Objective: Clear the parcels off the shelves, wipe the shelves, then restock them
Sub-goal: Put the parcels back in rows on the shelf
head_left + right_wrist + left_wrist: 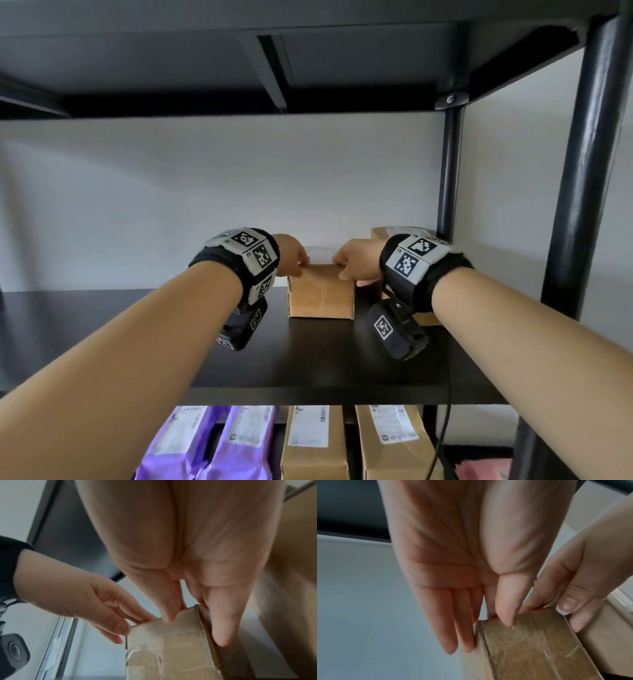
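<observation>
A small brown cardboard parcel [321, 295] stands on the black shelf board [137, 325], right of centre and towards the back. My left hand [295, 259] grips its upper left corner, and my right hand [350, 265] grips its upper right corner. In the left wrist view the left hand [488, 635] has its thumb on the taped near face of the parcel [530, 650] and its fingers down the left side. In the right wrist view the right hand [195, 631] pinches the parcel [171, 650] the same way on the right. The parcel's far side is hidden.
Another brown box [394, 233] sits behind my right wrist by the rear post [448, 178]. A thick black front post [582, 178] rises at the right, and a shelf [308, 54] hangs overhead. The lower shelf holds purple mailers [205, 442] and brown boxes [311, 442].
</observation>
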`<move>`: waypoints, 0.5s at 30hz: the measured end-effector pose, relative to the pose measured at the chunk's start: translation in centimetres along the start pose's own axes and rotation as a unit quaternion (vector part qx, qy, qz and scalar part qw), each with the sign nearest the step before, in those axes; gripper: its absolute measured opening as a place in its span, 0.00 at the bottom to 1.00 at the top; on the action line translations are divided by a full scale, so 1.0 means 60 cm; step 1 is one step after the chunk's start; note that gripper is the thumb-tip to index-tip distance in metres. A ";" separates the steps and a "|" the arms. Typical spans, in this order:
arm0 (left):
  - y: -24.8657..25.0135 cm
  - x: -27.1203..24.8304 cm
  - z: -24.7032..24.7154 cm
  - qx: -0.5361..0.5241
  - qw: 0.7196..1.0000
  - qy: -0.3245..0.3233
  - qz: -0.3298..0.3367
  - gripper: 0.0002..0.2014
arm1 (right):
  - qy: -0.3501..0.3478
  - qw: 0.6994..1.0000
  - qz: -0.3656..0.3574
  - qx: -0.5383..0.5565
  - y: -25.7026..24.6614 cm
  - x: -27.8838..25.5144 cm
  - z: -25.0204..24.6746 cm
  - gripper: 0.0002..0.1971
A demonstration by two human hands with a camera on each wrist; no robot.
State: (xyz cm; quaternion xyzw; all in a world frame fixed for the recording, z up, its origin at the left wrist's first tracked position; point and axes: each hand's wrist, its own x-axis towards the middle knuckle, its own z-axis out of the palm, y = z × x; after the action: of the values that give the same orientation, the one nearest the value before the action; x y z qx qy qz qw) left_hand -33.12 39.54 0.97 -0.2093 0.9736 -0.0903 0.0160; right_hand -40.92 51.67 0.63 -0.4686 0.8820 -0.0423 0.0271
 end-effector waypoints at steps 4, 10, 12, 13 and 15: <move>-0.018 0.024 -0.002 -0.078 0.997 0.004 0.009 0.19 | 0.004 1.000 0.016 0.022 -0.002 0.013 -0.012 0.19; -0.031 0.030 0.000 -0.110 0.993 0.001 0.036 0.21 | 0.000 0.996 0.035 0.085 0.001 0.031 -0.012 0.21; -0.031 0.029 0.000 -0.083 0.996 0.005 0.038 0.21 | 0.002 0.996 0.038 0.076 -0.001 0.032 -0.010 0.23; -0.029 0.027 0.001 -0.069 0.997 0.008 0.038 0.21 | 0.006 0.997 0.038 0.070 -0.001 0.032 -0.009 0.23; -0.025 0.022 0.001 -0.053 0.998 0.022 0.039 0.21 | 0.018 0.997 0.039 0.067 -0.001 0.030 -0.007 0.23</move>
State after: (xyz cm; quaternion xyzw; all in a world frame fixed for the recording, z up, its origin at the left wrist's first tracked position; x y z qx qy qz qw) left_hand -33.69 37.63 1.19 -0.1693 0.9846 -0.0427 -0.0130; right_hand -41.92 50.19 1.06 -0.4303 0.8950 -0.1086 0.0439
